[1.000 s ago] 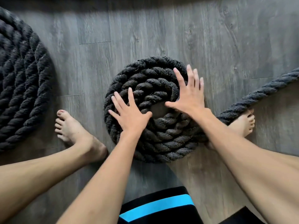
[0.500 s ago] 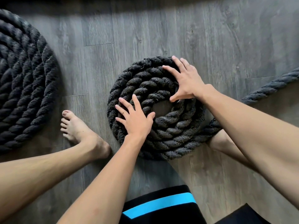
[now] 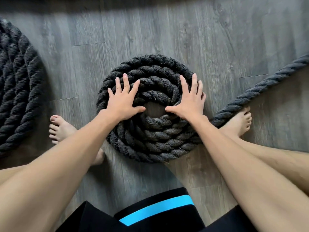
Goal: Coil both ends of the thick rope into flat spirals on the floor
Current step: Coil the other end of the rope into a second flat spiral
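A thick, dark grey twisted rope coil (image 3: 151, 131) is lying as a flat spiral on the grey wood-plank floor (image 3: 167, 39), with a small bare gap at its centre. The left hand (image 3: 124, 99) is pressing flat, fingers spread, at the coil's 9 o'clock; the right hand (image 3: 188, 101) is pressing likewise at 3 o'clock, neither gripping. The rope's loose tail (image 3: 260, 84) is running off toward 2 o'clock. A second, larger dark coil (image 3: 16, 91) is sitting well apart at 9 o'clock.
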